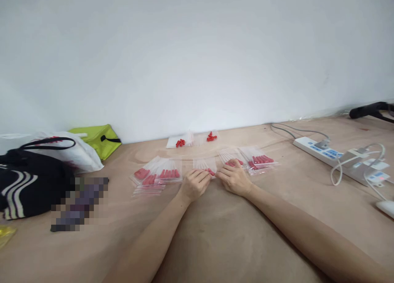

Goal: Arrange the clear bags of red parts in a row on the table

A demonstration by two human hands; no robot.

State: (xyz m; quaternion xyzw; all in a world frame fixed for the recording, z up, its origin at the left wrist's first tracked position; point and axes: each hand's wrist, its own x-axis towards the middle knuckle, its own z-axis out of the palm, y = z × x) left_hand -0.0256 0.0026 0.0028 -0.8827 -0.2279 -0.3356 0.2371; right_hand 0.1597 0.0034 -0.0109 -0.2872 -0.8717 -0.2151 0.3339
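Observation:
In the middle of the table lies a small clear bag (203, 163) with white sticks and red pieces in it. My left hand (195, 183) is closed at its lower left edge, fingers bent together. At the lower right edge my right hand (234, 179) has its fingers curled, partly over the neighbouring bag. Fingertips of both hands pinch near the red pieces (210, 171); exactly what they grip is too small to tell. Filled bags with red-ended sticks (169, 171) overlap to the left, and more such bags (261, 157) lie to the right.
Loose red pieces (180, 143) and another red pile (211, 136) lie on bags near the wall. A black bag (40, 180), a green bag (101, 141) and a blurred dark object (81, 205) are left. A power strip (320, 151) with cables stands right.

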